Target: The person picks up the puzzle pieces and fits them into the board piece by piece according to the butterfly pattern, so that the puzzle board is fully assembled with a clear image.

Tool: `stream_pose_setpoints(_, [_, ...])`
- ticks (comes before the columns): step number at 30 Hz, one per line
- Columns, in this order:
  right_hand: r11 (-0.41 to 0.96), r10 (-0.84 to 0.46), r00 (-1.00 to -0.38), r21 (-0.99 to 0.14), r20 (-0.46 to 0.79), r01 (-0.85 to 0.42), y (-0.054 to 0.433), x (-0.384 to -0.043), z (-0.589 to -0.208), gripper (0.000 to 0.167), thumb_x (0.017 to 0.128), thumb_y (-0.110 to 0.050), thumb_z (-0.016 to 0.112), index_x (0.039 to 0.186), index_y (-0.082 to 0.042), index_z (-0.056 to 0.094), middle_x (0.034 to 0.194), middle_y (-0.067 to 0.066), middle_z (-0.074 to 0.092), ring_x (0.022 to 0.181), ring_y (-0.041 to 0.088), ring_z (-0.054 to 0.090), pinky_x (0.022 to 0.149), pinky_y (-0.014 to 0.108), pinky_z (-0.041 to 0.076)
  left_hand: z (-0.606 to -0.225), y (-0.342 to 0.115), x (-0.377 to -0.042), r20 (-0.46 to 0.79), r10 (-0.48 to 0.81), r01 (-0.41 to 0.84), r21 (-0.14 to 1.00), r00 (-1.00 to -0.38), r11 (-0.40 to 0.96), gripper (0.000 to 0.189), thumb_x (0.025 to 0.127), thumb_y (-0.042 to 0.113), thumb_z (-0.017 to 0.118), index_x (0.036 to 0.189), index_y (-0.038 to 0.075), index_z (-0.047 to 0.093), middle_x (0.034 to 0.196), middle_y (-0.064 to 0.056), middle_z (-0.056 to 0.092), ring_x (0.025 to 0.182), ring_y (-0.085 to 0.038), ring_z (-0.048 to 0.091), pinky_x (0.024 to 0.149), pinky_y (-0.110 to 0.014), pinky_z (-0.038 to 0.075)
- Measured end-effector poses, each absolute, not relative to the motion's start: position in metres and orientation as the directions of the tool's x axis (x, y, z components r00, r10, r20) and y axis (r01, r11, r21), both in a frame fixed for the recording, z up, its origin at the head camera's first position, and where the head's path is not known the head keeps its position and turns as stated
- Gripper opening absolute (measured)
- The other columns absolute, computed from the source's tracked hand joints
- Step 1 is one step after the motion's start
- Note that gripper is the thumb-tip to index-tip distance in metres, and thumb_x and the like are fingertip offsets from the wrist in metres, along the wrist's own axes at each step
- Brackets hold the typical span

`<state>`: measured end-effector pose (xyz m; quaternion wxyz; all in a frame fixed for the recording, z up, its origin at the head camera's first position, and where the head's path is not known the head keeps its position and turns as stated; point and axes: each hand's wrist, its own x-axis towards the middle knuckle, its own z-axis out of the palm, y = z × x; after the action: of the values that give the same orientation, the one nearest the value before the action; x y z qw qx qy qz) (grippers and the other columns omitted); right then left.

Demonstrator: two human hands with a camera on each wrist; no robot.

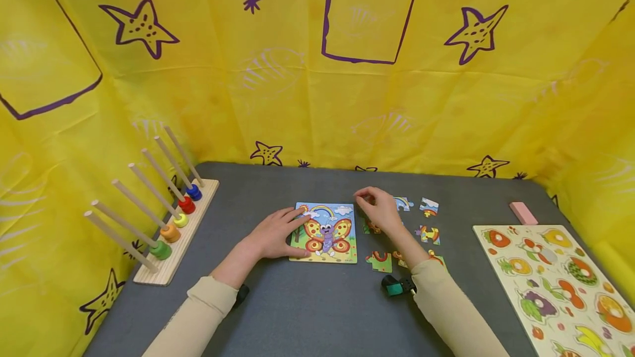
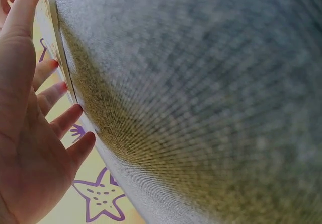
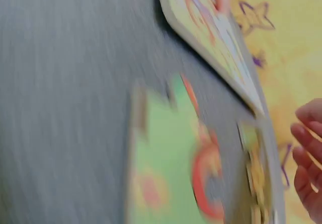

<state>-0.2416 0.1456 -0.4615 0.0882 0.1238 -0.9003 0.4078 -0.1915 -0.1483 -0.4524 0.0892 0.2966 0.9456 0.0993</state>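
Observation:
A square butterfly picture board [image 1: 323, 211] lies on the dark table in the head view. My left hand [image 1: 275, 234] rests at its left side, fingers spread over the top-left part and thumb along the lower edge. To the right of the board, my right hand [image 1: 381, 211] is raised near its upper right corner, fingers loosely bent. Nothing shows between those fingers [image 3: 304, 133] in the right wrist view. Under and around this hand lie loose jigsaw pieces, among them a green and red piece [image 1: 381, 261], a rainbow piece [image 1: 403, 203] and a cloud piece [image 1: 429, 206].
On the left stands a wooden peg stand [image 1: 175, 262] with coloured rings on upright pegs. A fruit puzzle board [image 1: 533, 269] lies at the right, with a pink block [image 1: 523, 213] behind it. Yellow patterned cloth [image 1: 307, 98] encloses the table's back and sides.

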Motion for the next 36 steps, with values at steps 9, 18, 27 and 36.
stream_pose_setpoints(9, [0.769,-0.041,-0.980,-0.621,0.192,-0.154,0.210,-0.244,-0.456,0.034,0.089,-0.018,0.071,0.115,0.003,0.067,0.114,0.024,0.063,0.104,0.043,0.053,0.093,0.055,0.039,-0.452,-0.146,-0.193,-0.093,0.589,0.558,0.230,-0.803,0.797,0.089,0.080,0.069,0.064,0.149,0.016,0.043,0.157,-0.008,0.030,0.142,-0.034,0.027,0.113,-0.052,0.024])
stream_pose_setpoints(18, [0.869,0.031,-0.997,-0.495,0.069,-0.007,0.233,-0.240,-0.458,0.063,0.084,-0.040,0.075,0.124,0.007,0.060,0.124,0.030,0.052,0.112,0.049,0.038,0.091,0.059,0.036,-0.453,-0.139,-0.192,-0.064,0.587,0.564,0.210,-0.807,0.798,0.094,0.077,0.071,0.066,0.146,0.010,0.046,0.154,-0.013,0.034,0.143,-0.033,0.025,0.114,-0.050,0.022])
stream_pose_setpoints(27, [0.831,0.087,-0.996,-0.553,0.032,0.054,0.234,-0.242,-0.463,0.063,0.083,-0.039,0.077,0.124,0.004,0.054,0.123,0.028,0.054,0.112,0.047,0.043,0.093,0.060,0.035,-0.455,-0.134,-0.191,-0.097,0.586,0.539,0.295,-0.805,0.789,0.101,0.076,0.067,0.070,0.147,0.002,0.041,0.154,-0.013,0.033,0.143,-0.028,0.028,0.113,-0.042,0.028])
stream_pose_setpoints(36, [0.731,0.139,-0.985,-0.682,0.104,0.031,0.230,-0.242,-0.465,0.037,0.091,-0.024,0.069,0.117,0.000,0.058,0.105,0.021,0.067,0.093,0.036,0.058,0.080,0.045,0.042,-0.454,-0.133,-0.191,-0.136,0.560,0.497,0.325,-0.817,0.804,0.104,0.075,0.068,0.070,0.149,0.004,0.037,0.156,-0.011,0.031,0.143,-0.025,0.028,0.111,-0.042,0.032])
